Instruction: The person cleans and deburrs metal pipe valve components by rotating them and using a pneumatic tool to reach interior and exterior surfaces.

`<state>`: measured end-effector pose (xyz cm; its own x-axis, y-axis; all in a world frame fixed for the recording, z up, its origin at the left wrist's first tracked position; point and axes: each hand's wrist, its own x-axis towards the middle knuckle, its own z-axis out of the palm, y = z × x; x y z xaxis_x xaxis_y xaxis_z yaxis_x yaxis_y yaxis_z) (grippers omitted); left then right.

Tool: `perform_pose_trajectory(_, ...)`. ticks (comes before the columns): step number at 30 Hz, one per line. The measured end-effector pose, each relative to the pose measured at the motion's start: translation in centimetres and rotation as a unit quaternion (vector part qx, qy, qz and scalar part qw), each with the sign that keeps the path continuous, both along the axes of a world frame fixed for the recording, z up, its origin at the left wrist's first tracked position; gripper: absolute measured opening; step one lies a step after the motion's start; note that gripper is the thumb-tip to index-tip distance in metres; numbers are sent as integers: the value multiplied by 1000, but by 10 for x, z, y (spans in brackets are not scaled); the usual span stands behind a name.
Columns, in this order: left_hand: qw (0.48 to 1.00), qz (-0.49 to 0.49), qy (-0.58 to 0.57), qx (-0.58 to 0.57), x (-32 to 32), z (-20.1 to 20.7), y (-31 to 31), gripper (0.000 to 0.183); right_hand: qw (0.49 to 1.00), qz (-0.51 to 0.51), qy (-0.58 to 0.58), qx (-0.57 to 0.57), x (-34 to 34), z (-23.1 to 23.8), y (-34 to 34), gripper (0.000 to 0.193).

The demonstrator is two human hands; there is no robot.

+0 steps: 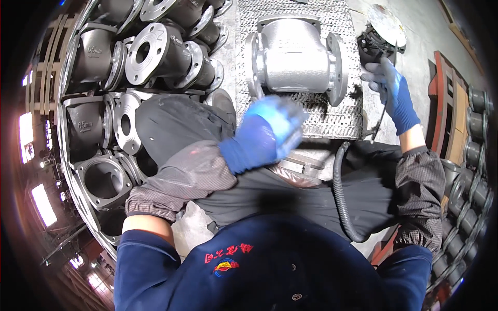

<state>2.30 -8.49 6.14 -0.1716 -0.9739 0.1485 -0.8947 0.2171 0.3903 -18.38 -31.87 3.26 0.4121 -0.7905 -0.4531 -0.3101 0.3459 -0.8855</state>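
A grey cast flanged valve body (294,58) rests on a metal mesh work surface (327,116) in front of me. My left hand (267,132), in a blue glove, is blurred with motion just below the valve body and holds nothing I can make out. My right hand (390,88), also in a blue glove, reaches to the right of the valve body and grips a black angle grinder (374,44) with a round disc (386,23). A cable hangs down from the grinder.
A bin at my left holds several dark flanged valve castings (155,52). A black corrugated hose (342,202) curves down by my lap. More castings (474,150) line a red rack at the right edge. Concrete floor lies beyond the mesh.
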Motion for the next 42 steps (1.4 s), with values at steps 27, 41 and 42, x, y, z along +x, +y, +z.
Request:
perform_pose_trajectory(27, 386, 83, 864, 312, -178, 3, -105, 42, 888, -22, 241, -391, -69, 55, -52, 42)
perform_pose_trajectory(41, 859, -5, 499, 113, -138, 62, -35, 50, 834, 269, -53, -478, -47, 77, 3, 40)
perform_pose_trajectory(42, 848, 30, 523, 79, -130, 50, -29, 43, 807, 263, -62, -525, -39, 69, 8, 40)
